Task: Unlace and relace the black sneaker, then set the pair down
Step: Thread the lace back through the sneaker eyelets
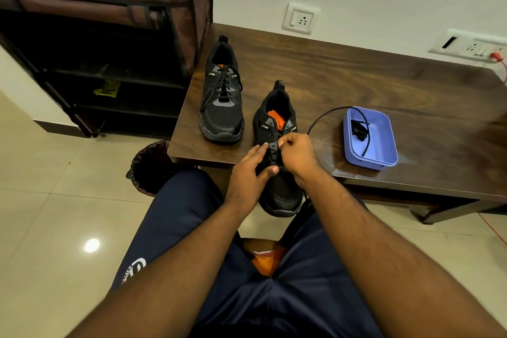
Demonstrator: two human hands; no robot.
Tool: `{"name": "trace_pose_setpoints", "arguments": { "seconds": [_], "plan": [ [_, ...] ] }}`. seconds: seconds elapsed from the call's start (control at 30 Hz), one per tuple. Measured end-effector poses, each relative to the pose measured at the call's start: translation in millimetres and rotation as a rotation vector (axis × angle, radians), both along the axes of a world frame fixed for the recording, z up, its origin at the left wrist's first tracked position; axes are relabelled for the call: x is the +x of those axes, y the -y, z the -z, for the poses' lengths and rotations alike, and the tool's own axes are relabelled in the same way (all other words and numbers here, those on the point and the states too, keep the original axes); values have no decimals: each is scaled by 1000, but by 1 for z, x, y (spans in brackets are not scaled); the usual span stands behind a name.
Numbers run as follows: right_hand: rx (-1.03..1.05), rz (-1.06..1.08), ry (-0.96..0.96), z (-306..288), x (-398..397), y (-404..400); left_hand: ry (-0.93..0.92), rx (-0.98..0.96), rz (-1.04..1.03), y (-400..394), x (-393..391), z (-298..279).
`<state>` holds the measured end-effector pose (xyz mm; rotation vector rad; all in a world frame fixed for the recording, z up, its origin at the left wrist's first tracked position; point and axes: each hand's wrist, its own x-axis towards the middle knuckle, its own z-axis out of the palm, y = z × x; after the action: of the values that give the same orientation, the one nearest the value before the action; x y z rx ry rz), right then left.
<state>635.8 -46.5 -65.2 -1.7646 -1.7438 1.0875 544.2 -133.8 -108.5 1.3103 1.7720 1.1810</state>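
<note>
- Near sneaker (277,145) at the table (356,85) front edge, toe overhanging. Left hand (248,173) steadies it, fingers loosely apart; right hand (297,152) pinches the lace (326,115) at an eyelet.
- Lace looks limp and thin: best pinched near its tip.
- Blue tray (384,145): lace loops through it, beside a small dark object.
- Second sneaker (222,96) farther back, laced.

On the dark wooden table (356,85) we found the laced black sneaker (222,96) at the left, the half-laced black sneaker (277,129) right of it (toe overhanging the near edge), and the lavender plastic tray (384,156) farther right.
</note>
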Motion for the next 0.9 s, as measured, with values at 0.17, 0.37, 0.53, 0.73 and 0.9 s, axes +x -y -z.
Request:
{"name": "trace_pose_setpoints", "arguments": {
  "seconds": [0.17,0.37,0.53,0.73,0.9],
  "plan": [
    [-224,109,-239,-6,2,1,30,-40,1,-1,2,0],
    [-271,82,-246,-12,-1,-7,56,-51,33,-4,-2,-5],
    [-281,-2,-148,-12,-1,-8,121,-86,-55,-7,2,-9],
    [-414,-79,-312,-17,19,-2,-52,-152,-172,-13,11,-19],
    [-226,-333,-161,-11,28,2,-37,-145,-388,-20,11,-28]
  ]
}}
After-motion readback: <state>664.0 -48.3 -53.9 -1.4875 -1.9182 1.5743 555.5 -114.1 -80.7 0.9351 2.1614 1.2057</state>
